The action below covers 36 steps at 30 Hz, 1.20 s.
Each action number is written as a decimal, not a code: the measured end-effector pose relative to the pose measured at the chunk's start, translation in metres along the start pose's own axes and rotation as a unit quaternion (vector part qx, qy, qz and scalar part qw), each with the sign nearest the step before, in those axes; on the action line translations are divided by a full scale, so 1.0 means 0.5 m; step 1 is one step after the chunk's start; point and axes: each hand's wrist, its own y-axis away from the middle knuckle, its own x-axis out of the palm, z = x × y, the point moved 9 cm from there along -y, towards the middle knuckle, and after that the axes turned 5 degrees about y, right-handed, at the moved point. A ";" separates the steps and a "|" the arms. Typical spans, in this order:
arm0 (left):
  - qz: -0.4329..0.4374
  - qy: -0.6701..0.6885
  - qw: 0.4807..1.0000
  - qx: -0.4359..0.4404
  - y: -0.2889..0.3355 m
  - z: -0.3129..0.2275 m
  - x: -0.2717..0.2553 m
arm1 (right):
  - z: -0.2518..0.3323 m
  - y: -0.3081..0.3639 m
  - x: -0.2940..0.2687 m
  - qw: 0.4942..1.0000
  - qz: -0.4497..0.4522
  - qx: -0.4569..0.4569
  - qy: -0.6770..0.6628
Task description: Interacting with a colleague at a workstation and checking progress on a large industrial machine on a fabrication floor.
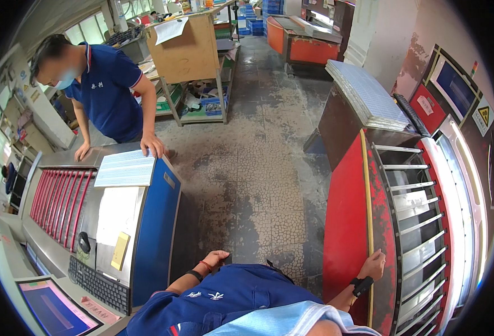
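My left hand (217, 258) is held low beside my body, over the floor, its fingers curled in. A small dark patch shows at its fingertips; whether it is a held thing or floor I cannot tell. Fingers closed, my right hand (373, 265) is at the yellow-edged rim of a red machine (348, 224), with nothing visible in it. A row of metal rollers (418, 224) with pale sheets beneath lies beyond that rim. To my left, a co-worker in a blue shirt rests one hand on a white-and-blue striped panel (124, 168) atop a blue-sided machine (156, 224).
A stack of striped panels (364, 92) rests on a dark stand at the right, near a screen (454, 87). At lower left are a keyboard (98, 284), another screen (56, 308) and red rollers (62, 204). A wooden bench (185, 50) stands ahead beside the worn floor (258, 168).
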 end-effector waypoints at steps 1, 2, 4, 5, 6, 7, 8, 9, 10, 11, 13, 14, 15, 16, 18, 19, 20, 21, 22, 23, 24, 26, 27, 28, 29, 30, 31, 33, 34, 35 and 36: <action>-0.006 -0.009 1.000 0.005 -0.001 -0.001 -0.001 | 0.001 0.000 -0.001 1.000 0.000 0.000 -0.003; -0.005 -0.009 1.000 0.005 -0.002 0.000 -0.002 | 0.000 0.000 -0.001 1.000 0.000 0.001 -0.002; 0.001 -0.033 0.999 -0.002 -0.004 0.005 -0.003 | 0.001 0.001 0.000 1.000 0.004 -0.002 -0.007; 0.001 -0.034 0.999 -0.002 -0.003 0.004 -0.001 | 0.001 0.000 -0.001 1.000 0.005 -0.001 -0.007; -0.002 -0.036 0.999 0.002 -0.002 0.002 0.001 | 0.002 -0.001 -0.003 1.000 0.003 -0.001 -0.006; -0.005 -0.038 0.999 0.005 0.000 0.000 0.001 | 0.002 -0.002 -0.004 1.000 0.002 -0.001 -0.006; -0.004 -0.038 0.999 0.005 -0.002 0.001 0.000 | 0.001 -0.001 -0.002 1.000 0.002 -0.001 -0.006; -0.002 -0.042 0.999 0.002 -0.003 0.002 -0.002 | -0.001 -0.001 0.003 1.000 0.002 -0.002 -0.007; 0.000 -0.046 0.999 -0.002 -0.003 0.004 -0.003 | -0.002 -0.001 0.005 1.000 0.002 -0.003 -0.009; 0.000 -0.046 0.999 -0.002 -0.002 0.002 -0.001 | -0.003 0.000 0.005 1.000 0.002 -0.003 -0.008; -0.003 -0.054 0.999 -0.008 0.000 0.000 0.004 | -0.003 0.001 0.006 1.000 0.005 -0.004 -0.006; -0.004 -0.054 0.999 -0.008 0.001 0.001 0.007 | -0.003 0.001 0.006 1.000 0.005 -0.005 -0.006; -0.014 -0.051 0.999 -0.005 0.001 0.000 0.008 | -0.002 0.001 0.006 1.000 0.008 -0.003 -0.007; -0.024 -0.049 0.999 -0.002 0.002 -0.002 0.007 | -0.003 0.002 0.007 1.000 0.011 -0.001 -0.007; -0.020 -0.062 0.998 -0.001 -0.004 0.007 -0.006 | -0.006 0.001 0.009 1.000 -0.008 -0.010 0.000; -0.017 -0.076 0.997 -0.002 -0.008 0.011 -0.012 | -0.004 0.002 0.005 0.999 -0.026 -0.020 0.007; -0.017 -0.076 0.997 -0.001 -0.009 0.015 -0.017 | -0.003 0.002 0.004 0.999 -0.026 -0.020 0.007; -0.014 -0.076 0.997 0.000 -0.011 0.018 -0.020 | -0.001 0.002 0.003 1.000 -0.024 -0.018 0.007; -0.011 -0.075 0.997 0.001 -0.013 0.021 -0.023 | 0.000 0.003 0.003 1.000 -0.022 -0.016 0.007; -0.010 -0.075 0.997 0.001 -0.015 0.022 -0.022 | -0.002 0.003 0.004 1.000 -0.023 -0.016 0.008; -0.012 -0.082 0.997 0.007 -0.016 0.021 -0.022 | -0.004 0.004 0.006 1.000 -0.025 -0.017 0.007; -0.014 -0.087 0.996 0.015 -0.020 0.023 -0.028 | -0.004 0.005 0.005 0.999 -0.028 -0.019 0.005; -0.018 -0.088 0.996 0.017 -0.023 0.026 -0.034 | -0.001 0.004 0.006 1.000 -0.021 -0.019 0.003; -0.023 -0.090 0.996 0.019 -0.025 0.029 -0.041 | 0.001 0.003 0.007 1.000 -0.014 -0.019 0.000; -0.022 -0.090 0.996 0.018 -0.024 0.028 -0.037 | 0.000 0.003 0.006 1.000 -0.014 -0.018 0.001; -0.021 -0.088 0.996 0.016 -0.021 0.026 -0.035 | -0.002 0.004 0.005 1.000 -0.012 -0.016 0.000; -0.019 -0.086 0.996 0.014 -0.019 0.025 -0.032 | -0.004 0.005 0.006 1.000 -0.011 -0.014 0.000; -0.021 -0.085 0.996 0.011 -0.016 0.023 -0.030 | -0.008 0.005 0.007 1.000 -0.010 -0.014 0.003; -0.023 -0.084 0.996 0.008 -0.014 0.023 -0.028 | -0.010 0.005 0.008 1.000 -0.008 -0.015 0.005; -0.024 -0.083 0.996 0.009 -0.015 0.028 -0.034 | -0.006 0.004 0.005 1.000 -0.008 -0.016 0.004; -0.017 -0.076 0.997 0.015 -0.017 0.031 -0.036 | -0.003 0.003 0.002 1.000 -0.001 -0.011 0.001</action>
